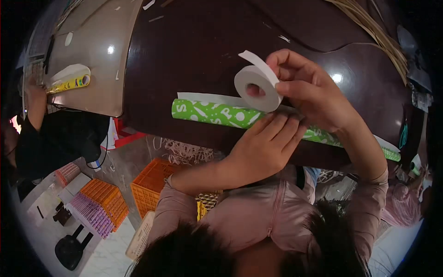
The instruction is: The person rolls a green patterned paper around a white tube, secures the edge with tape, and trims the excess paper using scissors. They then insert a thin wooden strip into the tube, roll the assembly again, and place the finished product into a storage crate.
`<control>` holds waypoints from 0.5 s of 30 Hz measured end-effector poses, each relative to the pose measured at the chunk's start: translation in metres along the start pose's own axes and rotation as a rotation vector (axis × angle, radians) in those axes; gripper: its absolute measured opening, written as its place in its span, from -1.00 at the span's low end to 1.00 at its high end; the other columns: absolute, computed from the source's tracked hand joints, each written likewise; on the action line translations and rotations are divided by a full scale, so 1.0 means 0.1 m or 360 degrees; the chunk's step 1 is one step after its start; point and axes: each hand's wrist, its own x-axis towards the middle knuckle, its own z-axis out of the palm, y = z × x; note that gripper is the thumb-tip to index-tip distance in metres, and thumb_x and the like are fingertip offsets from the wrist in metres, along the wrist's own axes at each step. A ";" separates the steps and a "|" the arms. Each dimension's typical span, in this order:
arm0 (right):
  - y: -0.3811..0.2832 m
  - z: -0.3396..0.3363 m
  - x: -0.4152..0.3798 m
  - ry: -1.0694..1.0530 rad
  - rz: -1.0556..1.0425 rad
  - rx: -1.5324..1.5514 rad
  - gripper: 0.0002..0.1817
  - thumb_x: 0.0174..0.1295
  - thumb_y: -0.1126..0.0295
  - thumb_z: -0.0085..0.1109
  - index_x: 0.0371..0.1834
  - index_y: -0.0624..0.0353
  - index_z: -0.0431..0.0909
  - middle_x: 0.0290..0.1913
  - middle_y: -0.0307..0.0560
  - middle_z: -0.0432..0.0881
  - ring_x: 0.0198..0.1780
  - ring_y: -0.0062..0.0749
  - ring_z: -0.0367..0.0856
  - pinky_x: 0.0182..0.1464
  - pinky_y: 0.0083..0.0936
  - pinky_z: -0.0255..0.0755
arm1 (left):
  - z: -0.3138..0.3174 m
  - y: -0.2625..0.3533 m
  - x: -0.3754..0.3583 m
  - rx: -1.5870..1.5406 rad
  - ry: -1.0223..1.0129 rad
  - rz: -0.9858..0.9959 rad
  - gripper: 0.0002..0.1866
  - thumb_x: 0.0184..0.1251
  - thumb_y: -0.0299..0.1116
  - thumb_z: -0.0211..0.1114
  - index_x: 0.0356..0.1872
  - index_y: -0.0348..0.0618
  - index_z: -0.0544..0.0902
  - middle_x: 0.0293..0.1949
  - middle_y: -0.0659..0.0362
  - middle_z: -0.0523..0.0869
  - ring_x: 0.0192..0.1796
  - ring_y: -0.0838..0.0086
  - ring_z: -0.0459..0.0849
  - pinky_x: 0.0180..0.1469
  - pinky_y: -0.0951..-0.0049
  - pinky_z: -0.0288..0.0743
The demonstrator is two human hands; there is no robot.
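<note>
A long green paper roll with white letters and shapes (217, 113) lies along the near edge of the dark table, a white strip of its edge showing behind it. My left hand (270, 145) rests on the middle of the roll, fingers pressed together over it. Above it, my right hand (307, 85) pinches a roll of white tape (246, 83) at its right side, thumb in front. The tape stands tilted just over the green roll, with a loose end sticking up at its top left.
A co-worker's hand (36, 99) is at a yellow roll (69, 85) on the beige table (99, 41) at left. Long brown strips (369, 27) lie at the back right. Orange crates (145, 189) and a heap of strips (184, 152) are on the floor.
</note>
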 end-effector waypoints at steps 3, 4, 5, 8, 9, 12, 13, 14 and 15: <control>-0.21 0.04 -0.08 0.0115 -0.0063 0.0064 -0.65 0.35 0.45 0.08 0.16 0.23 0.33 -0.04 -0.03 0.61 -0.11 -0.42 0.71 -0.04 -0.53 0.56 | 0.00 0.02 0.00 0.0001 -0.0040 0.0022 -0.53 0.08 -0.40 0.20 0.08 -0.29 0.65 -0.02 -0.05 0.60 -0.02 0.18 0.59 -0.01 0.23 0.55; -0.24 0.06 -0.07 0.0125 -0.0062 0.0068 -0.65 0.35 0.45 0.08 0.16 0.23 0.33 -0.04 -0.03 0.61 -0.11 -0.42 0.71 -0.04 -0.53 0.56 | 0.01 0.02 0.01 0.0043 -0.0037 0.0017 -0.53 0.08 -0.39 0.19 0.09 -0.28 0.65 -0.01 -0.06 0.59 -0.02 0.17 0.59 -0.01 0.22 0.55; -0.26 0.07 -0.06 0.0111 -0.0057 -0.0012 -0.66 0.36 0.45 0.08 0.16 0.23 0.34 -0.09 -0.05 0.63 -0.13 -0.43 0.71 -0.04 -0.54 0.56 | 0.00 0.03 0.00 0.0034 -0.0039 0.0026 -0.53 0.08 -0.39 0.19 0.09 -0.28 0.65 -0.01 -0.06 0.59 -0.02 0.17 0.59 -0.01 0.22 0.55; -0.20 0.10 -0.04 0.0023 0.0047 -0.0080 -0.68 0.37 0.44 0.08 0.14 0.25 0.37 -0.15 -0.07 0.64 -0.15 -0.46 0.71 -0.06 -0.56 0.58 | -0.03 0.05 0.00 0.0120 -0.0079 0.0063 -0.54 0.09 -0.39 0.20 0.08 -0.25 0.66 -0.03 -0.06 0.61 -0.05 0.16 0.60 -0.07 0.22 0.56; -0.17 0.11 -0.01 -0.0083 0.0145 -0.0063 -0.70 0.38 0.43 0.10 0.12 0.25 0.39 -0.16 -0.08 0.65 -0.16 -0.48 0.71 -0.07 -0.59 0.58 | -0.04 0.05 -0.01 0.0124 -0.0064 0.0081 -0.55 0.10 -0.40 0.20 0.07 -0.24 0.67 -0.05 -0.05 0.62 -0.06 0.17 0.61 -0.10 0.24 0.56; -0.07 0.15 0.03 -0.0133 0.0138 -0.0115 -0.72 0.38 0.42 0.12 0.10 0.25 0.42 -0.15 -0.16 0.61 -0.13 -0.58 0.63 -0.03 -0.63 0.51 | -0.03 0.04 -0.07 0.0095 -0.0024 0.0116 -0.58 0.11 -0.41 0.21 0.04 -0.24 0.68 -0.09 -0.04 0.65 -0.08 0.17 0.62 -0.13 0.24 0.58; -0.02 0.15 0.06 -0.0147 0.0066 -0.0161 -0.72 0.39 0.38 0.15 0.08 0.24 0.44 -0.20 -0.22 0.60 -0.14 -0.66 0.57 -0.04 -0.68 0.46 | -0.02 0.03 -0.09 0.0044 0.0006 0.0139 -0.59 0.11 -0.42 0.21 0.03 -0.24 0.69 -0.11 -0.04 0.66 -0.09 0.17 0.63 -0.14 0.23 0.59; 0.01 0.15 0.07 -0.0171 0.0064 -0.0152 -0.72 0.39 0.38 0.15 0.08 0.24 0.44 -0.20 -0.22 0.60 -0.14 -0.66 0.57 -0.04 -0.68 0.46 | -0.01 0.04 -0.10 0.0010 0.0038 0.0119 -0.61 0.10 -0.43 0.22 -0.01 -0.24 0.70 -0.12 -0.04 0.66 -0.07 0.16 0.64 -0.09 0.18 0.61; 0.04 0.14 0.06 -0.0192 0.0048 -0.0183 -0.73 0.40 0.38 0.14 0.09 0.23 0.44 -0.19 -0.24 0.57 -0.12 -0.67 0.54 -0.02 -0.67 0.45 | 0.00 0.05 -0.12 0.0028 0.0028 0.0106 -0.61 0.10 -0.43 0.22 -0.01 -0.24 0.70 -0.12 -0.04 0.66 -0.07 0.16 0.64 -0.09 0.18 0.61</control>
